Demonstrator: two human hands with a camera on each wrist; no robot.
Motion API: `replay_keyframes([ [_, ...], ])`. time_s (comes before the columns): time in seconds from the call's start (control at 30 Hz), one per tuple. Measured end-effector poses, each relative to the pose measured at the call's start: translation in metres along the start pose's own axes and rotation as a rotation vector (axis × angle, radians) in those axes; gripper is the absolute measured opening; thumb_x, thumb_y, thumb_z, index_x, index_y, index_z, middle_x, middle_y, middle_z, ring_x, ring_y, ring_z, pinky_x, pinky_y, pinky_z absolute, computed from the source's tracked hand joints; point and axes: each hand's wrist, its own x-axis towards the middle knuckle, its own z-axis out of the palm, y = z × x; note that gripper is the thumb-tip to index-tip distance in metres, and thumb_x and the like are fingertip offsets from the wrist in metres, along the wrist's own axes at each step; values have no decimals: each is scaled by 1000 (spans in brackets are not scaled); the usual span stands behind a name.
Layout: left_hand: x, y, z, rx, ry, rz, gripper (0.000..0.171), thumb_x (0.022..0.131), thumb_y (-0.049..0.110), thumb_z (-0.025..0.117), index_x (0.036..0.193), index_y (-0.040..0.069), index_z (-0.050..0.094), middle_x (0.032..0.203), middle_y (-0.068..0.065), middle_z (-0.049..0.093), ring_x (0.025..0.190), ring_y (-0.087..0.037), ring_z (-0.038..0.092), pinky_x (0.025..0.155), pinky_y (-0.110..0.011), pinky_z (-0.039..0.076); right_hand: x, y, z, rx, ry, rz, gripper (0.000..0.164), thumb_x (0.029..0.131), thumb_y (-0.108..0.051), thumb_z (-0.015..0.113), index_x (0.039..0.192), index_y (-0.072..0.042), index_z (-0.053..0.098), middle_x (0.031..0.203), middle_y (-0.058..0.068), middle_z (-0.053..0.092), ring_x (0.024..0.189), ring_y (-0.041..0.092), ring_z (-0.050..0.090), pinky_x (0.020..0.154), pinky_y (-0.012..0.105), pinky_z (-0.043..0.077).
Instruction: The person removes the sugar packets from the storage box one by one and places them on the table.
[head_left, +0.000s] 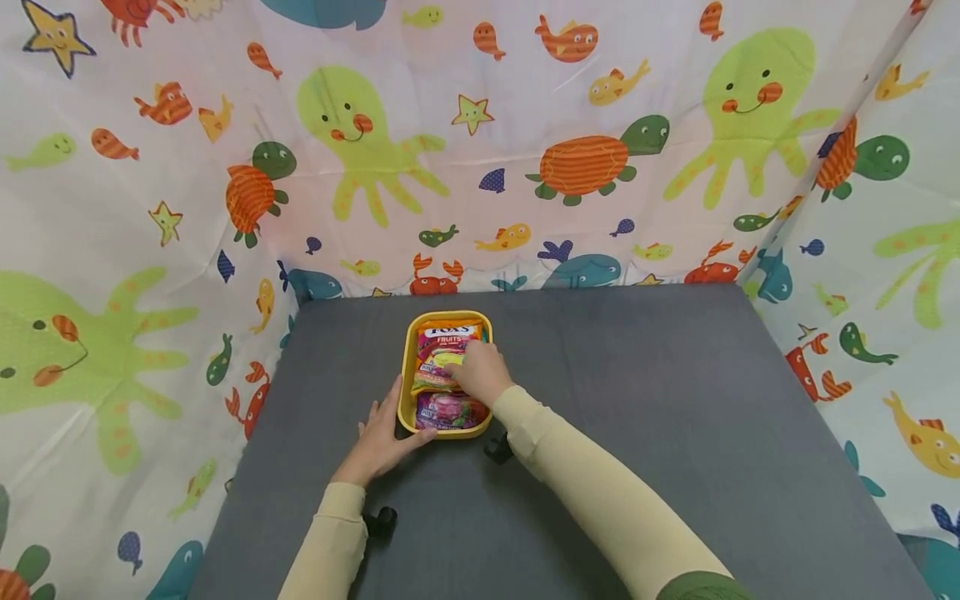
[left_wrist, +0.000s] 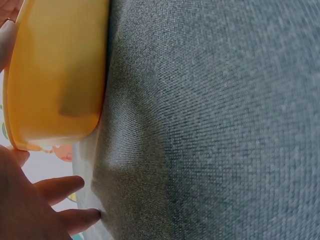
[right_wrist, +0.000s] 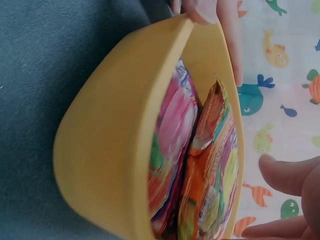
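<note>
A yellow rectangular tub (head_left: 408, 392) stands on the dark grey table, holding candy packets. Toward its back lies an orange and purple Fox's Fruits packet (head_left: 444, 340); a purple packet (head_left: 450, 412) sits at its front. My left hand (head_left: 380, 442) spans the tub's near left corner, thumb on the front rim and a finger along the left side, other fingers spread. Over the back packet hovers my right hand (head_left: 483, 372), its thumb and a finger apart in the right wrist view. Nothing shows between them there. Whether a fingertip touches the packet, I cannot tell.
Dark grey cloth (head_left: 645, 400) covers the table on both sides of the tub. A white curtain (head_left: 450, 233) printed with sea animals hangs behind and at both sides. Black straps or camera mounts (head_left: 381, 522) show at the wrists.
</note>
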Motion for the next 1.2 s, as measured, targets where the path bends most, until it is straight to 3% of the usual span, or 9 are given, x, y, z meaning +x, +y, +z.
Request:
replay_keyframes([
  [0.23, 5, 1, 0, 5, -3, -4, 116, 77, 82, 62, 160, 43, -10, 171, -7, 11, 153, -52, -1, 113, -77, -4, 4, -9, -1, 19, -47, 72, 36, 92, -28, 76, 110, 2, 68, 93, 10, 71, 75, 20, 65, 79, 38, 61],
  [0.47, 1, 0, -3, 4, 9, 19, 117, 77, 81, 63, 161, 40, -7, 171, -7, 11, 152, -53, 0, 112, -79, -3, 5, -17, 5, 12, -51, 118, 40, 92, -26, 75, 119, 1, 65, 105, 11, 70, 86, 22, 65, 88, 40, 59],
  [0.87, -5, -2, -2, 0, -1, -10, 117, 78, 79, 64, 161, 38, -9, 171, -9, 10, 152, -54, -1, 112, -79, -2, 3, -16, 5, 103, 24, 172, 34, 90, -24, 75, 111, 2, 67, 99, 11, 70, 83, 23, 66, 80, 40, 61],
  [1.07, -3, 1, 1, -1, -4, 0, 118, 78, 79, 64, 162, 37, -8, 171, -9, 10, 152, -55, 1, 111, -79, -1, 7, -11, -5, 233, 47, 219, 34, 90, -23, 76, 108, 5, 68, 96, 14, 71, 77, 24, 68, 65, 34, 58],
  [1.2, -1, 2, 2, 2, -1, -4, 119, 77, 79, 65, 161, 38, -9, 171, -10, 10, 152, -55, 0, 111, -79, -2, 11, -6, -10, 377, 46, 295, 43, 89, -22, 78, 118, 6, 62, 104, 16, 68, 85, 25, 68, 73, 37, 61],
])
